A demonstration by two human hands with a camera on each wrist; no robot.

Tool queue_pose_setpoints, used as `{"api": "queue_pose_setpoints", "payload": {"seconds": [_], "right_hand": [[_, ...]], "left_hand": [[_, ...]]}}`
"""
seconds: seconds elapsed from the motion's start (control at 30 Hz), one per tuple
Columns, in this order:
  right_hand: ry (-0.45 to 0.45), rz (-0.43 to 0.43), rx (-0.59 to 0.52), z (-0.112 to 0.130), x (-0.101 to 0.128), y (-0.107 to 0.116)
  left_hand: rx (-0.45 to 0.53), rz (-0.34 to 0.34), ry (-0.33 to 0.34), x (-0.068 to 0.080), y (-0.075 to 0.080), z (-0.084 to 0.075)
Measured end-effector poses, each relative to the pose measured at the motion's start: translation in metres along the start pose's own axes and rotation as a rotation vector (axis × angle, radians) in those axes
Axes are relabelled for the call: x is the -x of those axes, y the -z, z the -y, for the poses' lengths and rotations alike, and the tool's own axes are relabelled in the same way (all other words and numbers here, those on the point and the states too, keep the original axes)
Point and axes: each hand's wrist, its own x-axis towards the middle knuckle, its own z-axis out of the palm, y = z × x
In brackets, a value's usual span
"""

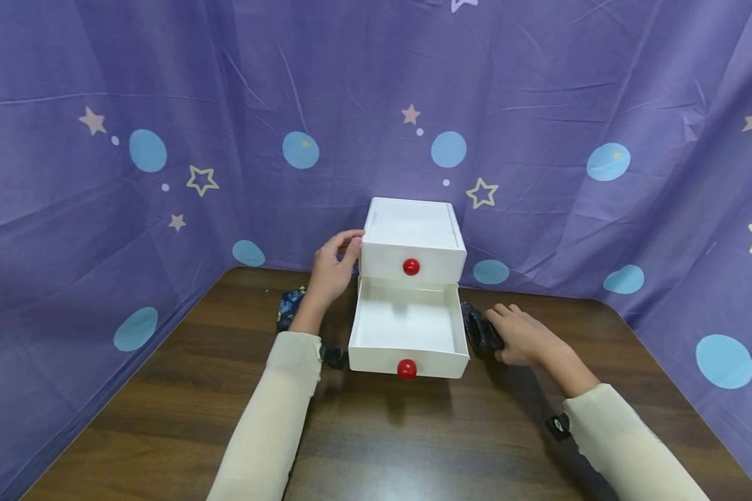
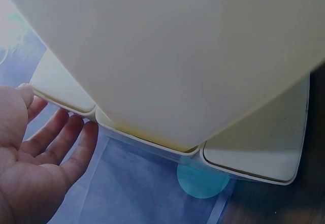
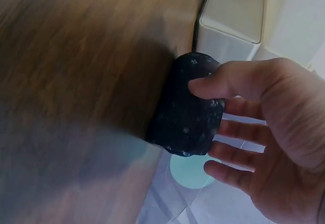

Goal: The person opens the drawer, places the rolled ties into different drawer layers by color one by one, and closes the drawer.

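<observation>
purple star-print curtain [image 1: 539, 90] behind, dark wood surface [image 1: 413, 445] below. white two-drawer box [image 1: 412, 229] at back centre — lower drawer [image 1: 407, 327] pulled out. left hand [image 1: 333, 268] relaxed, fingers straight against box's left side. right hand [image 1: 521, 335] grips dark rolled cloth [image 1: 479, 328] — just right of drawer.

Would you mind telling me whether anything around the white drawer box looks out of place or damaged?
Nothing looks damaged or spilled. The lower drawer is pulled out and empty, the left hand rests against the white drawer box, and the right hand grips a dark rolled cloth beside it.
</observation>
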Motion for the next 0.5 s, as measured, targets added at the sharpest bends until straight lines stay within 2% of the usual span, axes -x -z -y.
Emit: {"api": "queue_pose_setpoints", "payload": {"seconds": [0.2,0.5], "right_hand": [[0.047,-0.005,0.009,0.000,-0.005,-0.006],[0.046,-0.002,0.076,-0.004,-0.018,-0.015]], "left_hand": [[-0.004,-0.004,-0.011,-0.001,0.000,0.000],[-0.009,-0.004,-0.009,0.000,0.000,0.000]]}}
